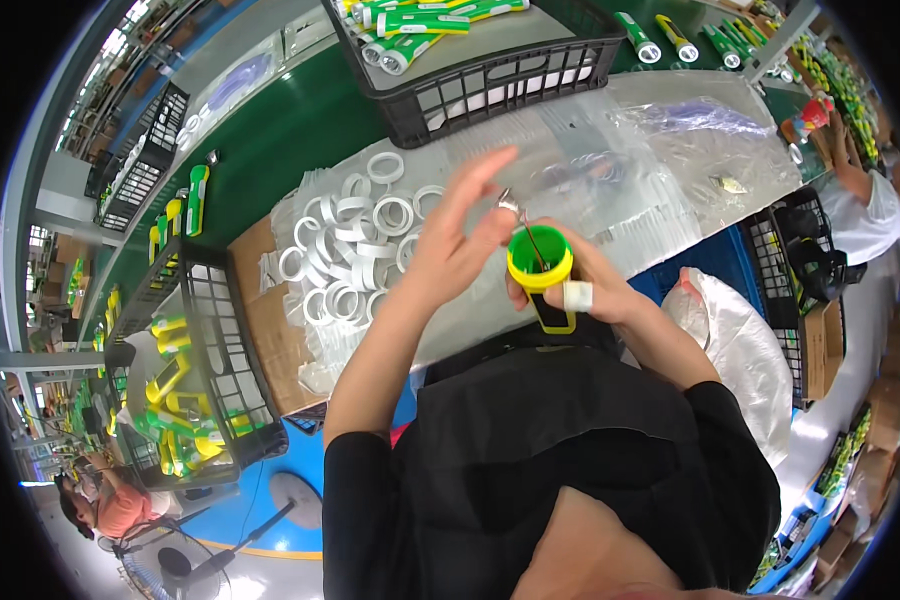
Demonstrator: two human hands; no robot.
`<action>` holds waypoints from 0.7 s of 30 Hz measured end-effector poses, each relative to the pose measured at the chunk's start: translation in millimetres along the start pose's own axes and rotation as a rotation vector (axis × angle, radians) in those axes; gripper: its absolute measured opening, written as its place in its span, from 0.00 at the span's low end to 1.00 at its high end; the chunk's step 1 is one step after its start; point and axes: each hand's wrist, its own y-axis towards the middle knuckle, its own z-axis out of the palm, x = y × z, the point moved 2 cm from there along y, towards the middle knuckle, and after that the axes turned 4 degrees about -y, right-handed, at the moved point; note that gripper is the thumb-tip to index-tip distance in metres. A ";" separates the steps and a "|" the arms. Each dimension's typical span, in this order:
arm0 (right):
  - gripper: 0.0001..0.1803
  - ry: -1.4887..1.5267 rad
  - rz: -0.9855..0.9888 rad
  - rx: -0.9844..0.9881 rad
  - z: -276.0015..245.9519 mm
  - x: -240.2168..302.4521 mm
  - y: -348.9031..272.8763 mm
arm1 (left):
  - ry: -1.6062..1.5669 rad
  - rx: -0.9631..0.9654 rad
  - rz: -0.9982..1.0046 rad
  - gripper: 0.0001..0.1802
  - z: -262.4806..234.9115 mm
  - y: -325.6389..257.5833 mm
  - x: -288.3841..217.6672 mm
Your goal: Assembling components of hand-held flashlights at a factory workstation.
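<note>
My right hand (598,288) grips a green and yellow flashlight (542,270) upright, its round open head facing up. One finger of that hand wears a white wrap. My left hand (462,232) hovers right beside the flashlight head, fingers spread, with thumb and finger pinching a thin metal tool (523,225) whose tip reaches into the open head. Just left of my hands lies a heap of white rings (350,250) on clear plastic sheeting.
A black crate (490,85) with green flashlights stands at the far side on a green belt (270,140). Another black crate (205,370) of flashlights sits at my left. Clear plastic bags (690,140) lie to the right. Other people work at the right edge and lower left.
</note>
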 end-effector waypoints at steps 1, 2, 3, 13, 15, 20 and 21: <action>0.39 -0.007 0.018 0.021 5.0 2.3 -4.5 | -0.178 0.123 -0.188 0.11 5.4 -8.4 2.1; 0.38 -0.039 0.031 0.074 6.5 -0.9 -6.7 | -0.356 0.245 -0.376 0.11 9.5 -15.8 5.2; 0.38 -0.070 0.043 0.120 7.9 -4.0 -9.6 | -0.360 0.251 -0.379 0.11 8.5 -19.3 7.3; 0.24 -0.130 -0.082 -0.194 3.4 -22.9 -6.1 | 0.100 0.549 0.224 0.28 24.0 -17.8 2.5; 0.23 -0.128 -0.100 -0.227 1.2 -25.6 -9.0 | 0.102 0.540 0.227 0.26 29.4 -18.9 4.5; 0.29 0.048 -0.122 -0.390 -19.0 -16.0 -19.4 | -0.106 0.280 -0.239 0.26 53.5 -9.1 41.7; 0.29 0.050 -0.123 -0.386 -24.5 -15.0 -19.9 | -0.102 0.279 -0.238 0.26 57.1 -3.8 55.5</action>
